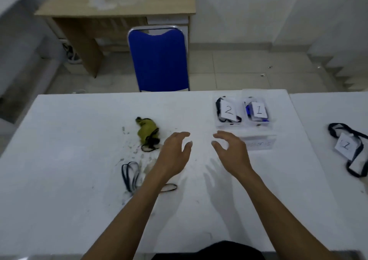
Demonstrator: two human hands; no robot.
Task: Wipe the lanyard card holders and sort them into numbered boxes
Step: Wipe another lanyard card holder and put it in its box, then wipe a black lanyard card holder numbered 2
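My left hand (175,152) and my right hand (231,150) hover over the middle of the white table (79,200), fingers relaxed, holding nothing. A crumpled yellow-green cloth (147,132) lies left of my left hand with a black lanyard cord on it. A dark lanyard (130,175) lies near my left forearm, partly hidden by it. At the back right stand two clear boxes, one labelled 2 (228,110) and one labelled 1 (257,110), each with lanyards inside. Another lanyard card holder (347,146) lies on the table to the right.
A blue chair (159,58) stands behind the table's far edge. A wooden desk (119,3) is further back. A clear lid or box (258,142) lies in front of the numbered boxes. Crumbs and smudges spot the table near the cloth.
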